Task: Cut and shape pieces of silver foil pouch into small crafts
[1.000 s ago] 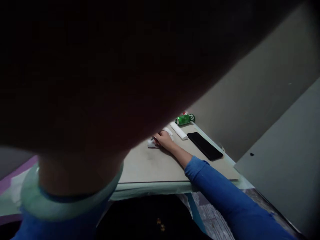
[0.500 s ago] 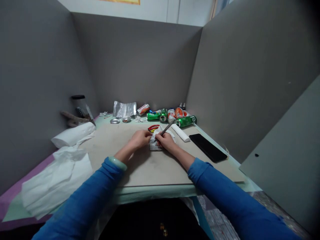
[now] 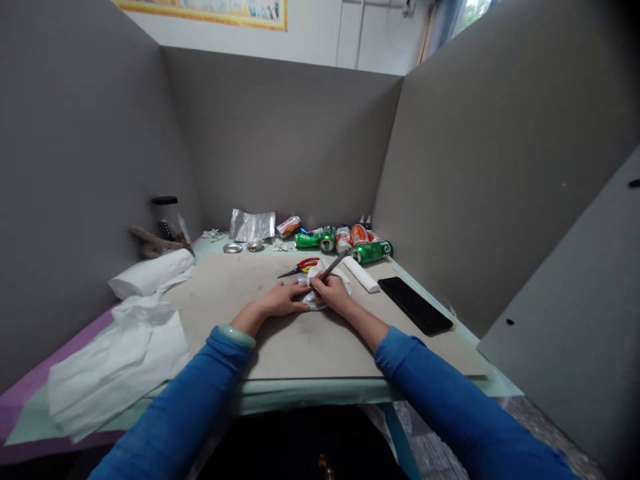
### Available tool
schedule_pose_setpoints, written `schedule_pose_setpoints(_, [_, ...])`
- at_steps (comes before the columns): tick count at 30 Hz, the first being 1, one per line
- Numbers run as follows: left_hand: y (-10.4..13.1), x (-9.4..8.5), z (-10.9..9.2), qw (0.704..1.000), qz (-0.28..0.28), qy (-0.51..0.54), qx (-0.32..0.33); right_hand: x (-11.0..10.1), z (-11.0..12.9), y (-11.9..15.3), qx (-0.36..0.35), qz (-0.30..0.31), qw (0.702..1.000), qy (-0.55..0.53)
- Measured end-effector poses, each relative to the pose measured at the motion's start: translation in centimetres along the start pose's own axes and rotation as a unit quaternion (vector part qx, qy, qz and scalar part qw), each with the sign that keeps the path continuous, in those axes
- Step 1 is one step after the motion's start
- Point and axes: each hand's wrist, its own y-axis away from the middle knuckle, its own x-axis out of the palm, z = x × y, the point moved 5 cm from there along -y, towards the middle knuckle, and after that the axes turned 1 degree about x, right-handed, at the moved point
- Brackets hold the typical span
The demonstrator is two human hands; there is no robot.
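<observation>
My right hand (image 3: 331,293) is closed around a dark, slim pen-like tool (image 3: 334,264), which slants up to the right; its lower tip is hidden by my fingers. Under it lies a crumpled white tissue (image 3: 345,273) with something pale and silvery (image 3: 314,301) on its near side, too small to make out. My left hand (image 3: 285,299) lies flat with fingers stretched out, the fingertips resting at the left edge of the tissue. Just behind sit pliers (image 3: 306,265) with red and yellow handles, their dark jaws pointing left.
Crushed drink cans (image 3: 327,239) and a silver sheet (image 3: 253,225) line the back. A white bar (image 3: 361,275) and a black phone (image 3: 416,305) lie on the right of the board (image 3: 310,353). A paper roll (image 3: 153,272), a jar (image 3: 170,220) and grey partitions (image 3: 280,133) stand around.
My left hand has gone from curled fingers beside the tissue to lying flat with fingertips at it. The pliers show more fully now. The view has tilted up slightly.
</observation>
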Motion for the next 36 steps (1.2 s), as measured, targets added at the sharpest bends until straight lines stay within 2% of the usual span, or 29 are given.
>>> schedule_pose_setpoints(6, [0.1,0.2,0.7,1.000,-0.001,-0.003,0.008,0.3,0.7,0.4,-0.001,0.023,0.999,-0.032])
schedule_pose_setpoints(12, [0.1,0.1,0.9,1.000,0.008,-0.011,-0.024,0.4,-0.6,0.0,0.030,0.011,0.999,0.006])
schedule_pose_setpoints(21, [0.3,-0.1,1.2,1.000,0.008,0.000,-0.011,0.7,0.2,0.4,0.007,0.060,0.998,0.025])
schedule_pose_setpoints(24, [0.3,-0.1,1.4,1.000,0.012,0.003,-0.016,0.7,0.1,0.4,0.005,0.058,0.998,0.030])
schedule_pose_setpoints(36, [0.5,-0.6,0.4,0.999,0.033,-0.009,-0.024,0.9,0.1,0.3,-0.014,0.077,0.994,0.072])
